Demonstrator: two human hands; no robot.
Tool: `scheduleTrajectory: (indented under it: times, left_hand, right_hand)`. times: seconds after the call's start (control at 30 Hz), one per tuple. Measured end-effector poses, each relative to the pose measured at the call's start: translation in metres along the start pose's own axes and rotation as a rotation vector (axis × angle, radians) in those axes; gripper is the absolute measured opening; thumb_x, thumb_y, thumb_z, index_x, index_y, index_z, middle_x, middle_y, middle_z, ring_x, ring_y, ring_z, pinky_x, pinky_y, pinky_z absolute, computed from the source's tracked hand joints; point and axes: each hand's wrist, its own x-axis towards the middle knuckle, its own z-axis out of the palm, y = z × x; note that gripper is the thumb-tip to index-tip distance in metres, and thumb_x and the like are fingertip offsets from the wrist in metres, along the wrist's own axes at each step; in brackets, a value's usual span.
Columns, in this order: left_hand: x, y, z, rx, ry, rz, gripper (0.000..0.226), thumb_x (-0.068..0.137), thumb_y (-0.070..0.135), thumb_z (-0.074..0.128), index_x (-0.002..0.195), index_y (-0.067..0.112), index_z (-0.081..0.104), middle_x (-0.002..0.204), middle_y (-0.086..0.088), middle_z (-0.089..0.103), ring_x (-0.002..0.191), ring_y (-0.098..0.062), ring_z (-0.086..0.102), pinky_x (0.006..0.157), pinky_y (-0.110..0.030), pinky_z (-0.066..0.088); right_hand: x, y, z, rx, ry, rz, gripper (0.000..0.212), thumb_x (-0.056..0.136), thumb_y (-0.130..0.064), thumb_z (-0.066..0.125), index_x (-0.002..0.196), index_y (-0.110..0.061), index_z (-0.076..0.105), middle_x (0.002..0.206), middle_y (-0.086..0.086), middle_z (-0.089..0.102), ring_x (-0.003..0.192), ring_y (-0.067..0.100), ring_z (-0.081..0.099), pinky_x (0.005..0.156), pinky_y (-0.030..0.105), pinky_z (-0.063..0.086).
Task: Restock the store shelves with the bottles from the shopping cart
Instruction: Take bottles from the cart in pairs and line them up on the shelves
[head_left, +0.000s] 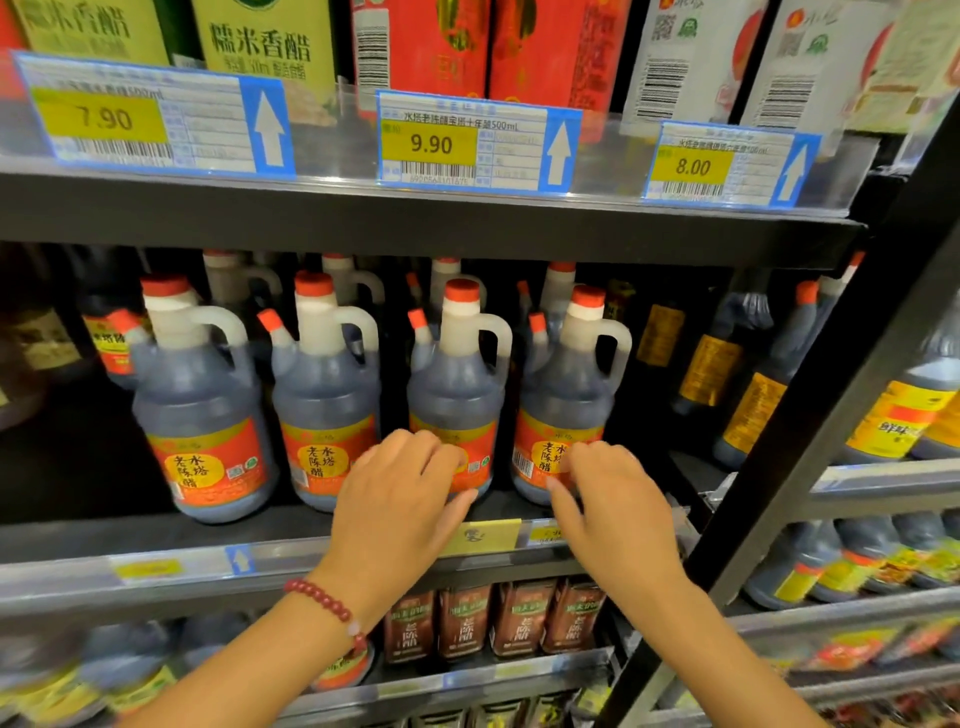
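Both of your hands are at the front row of vinegar bottles on the middle shelf (156, 535), so this looks like the facing-up step: bottles are already on the shelf and are being squared into line. Your left hand (400, 499) has its fingers curled loosely over the lower label of the third bottle (454, 395); whether it truly grips it is hard to tell. Your right hand (608, 499) has its fingertips bent against the label of the fourth bottle (563, 405), seemingly touching, not holding. Two more bottles stand to the left of your left fingers, one (327, 395) just beside them. The shopping cart is out of view. Next, probably nudge these two level with their neighbours, labels forward, then turn back for more stock.
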Motion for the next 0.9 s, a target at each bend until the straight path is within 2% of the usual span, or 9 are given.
scheduleTrajectory:
  times: [0.1,0.23,0.4,0.47,0.57,0.8,0.9]
  left_hand:
    - [0.001,0.005,0.009,0.017,-0.102,0.005,0.033,0.062,0.039,0.08,0.08,0.016,0.063,0.071,0.002,0.057,0.065,-0.019,0.058,0.048,-0.027,0.045]
    - [0.005,0.007,0.013,-0.005,-0.122,0.013,0.034,0.056,0.035,0.083,0.079,0.019,0.064,0.071,0.005,0.057,0.065,-0.015,0.059,0.047,-0.021,0.045]
    - [0.008,0.008,0.017,0.01,-0.163,0.061,0.039,0.056,0.038,0.08,0.09,0.022,0.068,0.076,0.009,0.061,0.068,-0.011,0.062,0.049,-0.02,0.048]
    - [0.005,0.004,0.012,-0.013,-0.164,0.046,0.039,0.058,0.037,0.079,0.092,0.022,0.068,0.076,0.009,0.062,0.069,-0.011,0.063,0.047,-0.021,0.049]
    - [-0.003,-0.009,-0.004,-0.024,-0.155,0.036,0.034,0.061,0.034,0.077,0.091,0.021,0.068,0.076,0.008,0.063,0.068,-0.013,0.063,0.045,-0.024,0.05]
    - [-0.032,-0.046,-0.038,0.024,-0.195,0.096,0.024,0.065,0.03,0.076,0.083,0.016,0.068,0.072,0.002,0.064,0.067,-0.021,0.064,0.048,-0.03,0.052]
    - [-0.044,-0.06,-0.051,0.067,-0.236,0.116,0.022,0.063,0.027,0.076,0.078,0.013,0.068,0.071,-0.002,0.064,0.066,-0.025,0.064,0.046,-0.032,0.051]
  right_hand:
    - [0.002,0.0,0.011,0.038,-0.02,-0.014,0.019,0.084,-0.019,0.065,0.075,-0.011,0.05,0.073,0.005,0.052,0.068,0.024,0.049,0.053,0.03,0.031]
    - [0.003,0.003,0.01,-0.021,-0.017,-0.017,0.017,0.083,-0.017,0.064,0.075,-0.013,0.049,0.073,0.003,0.052,0.067,0.025,0.052,0.051,0.031,0.031]
    - [0.001,-0.004,0.004,-0.124,-0.043,-0.019,0.018,0.079,-0.018,0.067,0.076,-0.014,0.049,0.074,0.004,0.055,0.065,0.025,0.053,0.048,0.029,0.028]
    - [0.0,-0.01,-0.002,-0.159,-0.059,-0.029,0.019,0.076,-0.02,0.071,0.074,-0.013,0.053,0.072,0.004,0.058,0.065,0.025,0.056,0.048,0.028,0.029]
    - [-0.007,-0.024,-0.011,-0.207,-0.053,-0.05,0.03,0.061,-0.018,0.082,0.064,-0.013,0.052,0.059,0.003,0.055,0.053,0.023,0.056,0.043,0.025,0.025]
    - [-0.026,-0.087,-0.004,-0.201,-0.067,-0.137,0.025,0.063,-0.014,0.076,0.06,-0.011,0.051,0.058,0.006,0.052,0.052,0.027,0.054,0.042,0.025,0.029]
    - [-0.028,-0.122,-0.004,-0.217,-0.076,-0.177,0.025,0.058,-0.014,0.079,0.061,-0.009,0.055,0.057,0.008,0.054,0.051,0.03,0.056,0.039,0.026,0.037]
